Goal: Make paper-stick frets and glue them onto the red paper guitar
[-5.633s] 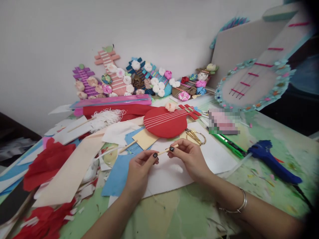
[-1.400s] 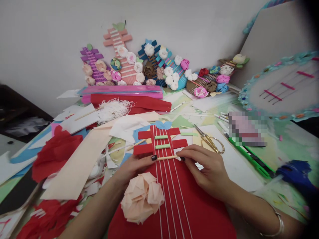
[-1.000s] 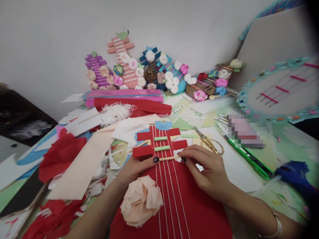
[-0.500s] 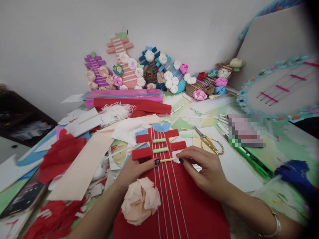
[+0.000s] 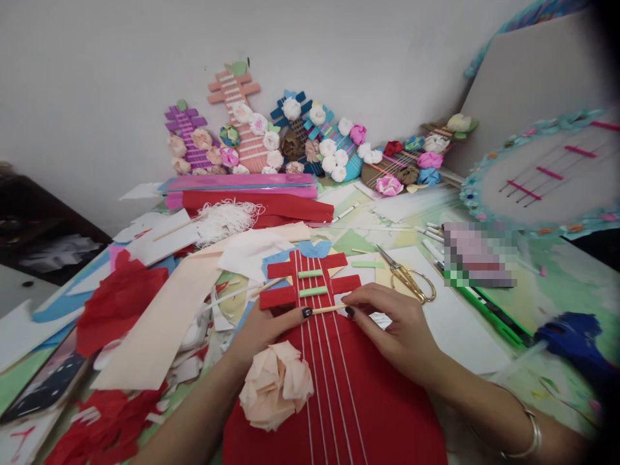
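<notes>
A red paper guitar [image 5: 358, 407] lies in front of me, neck pointing away, with white strings and two green strips across its neck. A peach paper flower [image 5: 276, 385] sits on its body at the left. My left hand [image 5: 264, 329] and my right hand [image 5: 397, 329] pinch the two ends of a thin cream stick [image 5: 328, 309]. The stick lies across the strings just below the red crossbars. Both hands are closed on it.
Gold scissors [image 5: 409, 279] lie right of the neck, then a green knife [image 5: 489, 314] and a blue glue gun [image 5: 576, 342]. Red tissue paper [image 5: 116, 303] and paper scraps cover the left. Finished paper guitars [image 5: 295, 142] lean on the wall. A large round craft board [image 5: 547, 174] stands at right.
Earlier the hands held the stick over white paper while the red guitar lay farther back. Now the guitar is under my hands with the stick on its strings; over the last second it barely shifted.
</notes>
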The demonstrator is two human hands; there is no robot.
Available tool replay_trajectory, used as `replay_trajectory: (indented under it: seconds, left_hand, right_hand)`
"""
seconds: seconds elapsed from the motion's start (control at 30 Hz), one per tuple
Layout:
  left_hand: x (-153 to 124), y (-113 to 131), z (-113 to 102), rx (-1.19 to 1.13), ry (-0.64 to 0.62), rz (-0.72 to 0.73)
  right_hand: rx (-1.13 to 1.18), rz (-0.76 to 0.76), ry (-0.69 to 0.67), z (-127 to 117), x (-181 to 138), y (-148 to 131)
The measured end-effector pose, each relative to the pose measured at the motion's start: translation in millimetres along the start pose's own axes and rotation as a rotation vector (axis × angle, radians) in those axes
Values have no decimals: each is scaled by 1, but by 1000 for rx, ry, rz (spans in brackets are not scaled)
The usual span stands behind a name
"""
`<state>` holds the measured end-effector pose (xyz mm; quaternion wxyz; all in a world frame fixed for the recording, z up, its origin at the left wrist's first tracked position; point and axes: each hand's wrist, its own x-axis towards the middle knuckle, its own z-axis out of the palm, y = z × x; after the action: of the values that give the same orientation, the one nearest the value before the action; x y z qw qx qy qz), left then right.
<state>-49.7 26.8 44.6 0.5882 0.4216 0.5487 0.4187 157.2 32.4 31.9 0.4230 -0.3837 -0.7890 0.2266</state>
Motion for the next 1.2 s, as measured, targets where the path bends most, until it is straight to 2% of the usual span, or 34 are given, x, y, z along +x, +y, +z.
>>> replay_trajectory:
  seconds: [0.23, 0.53, 0.67, 0.83, 1.07, 1.2]
  left_hand:
    - [3, -6, 0, 51, 32, 75]
    - [1, -12, -2, -254, -15, -101]
    - [2, -15, -9, -213, -21, -157]
    - [8, -17, -21, -134, -121, -164]
    - [6, -18, -18, -234, -178, -84]
    - [4, -17, -14, -266, -155, -34]
  right_hand:
    - [1, -29, -2, 1, 3, -2]
    - [-13, -32, 5, 1, 2, -3]
    - [-14, -35, 11, 0, 3, -3]
    - [-10, -43, 2, -1, 3, -3]
    - [-20, -52, 13, -1, 2, -2]
    - [-13, -54, 10, 0, 2, -1]
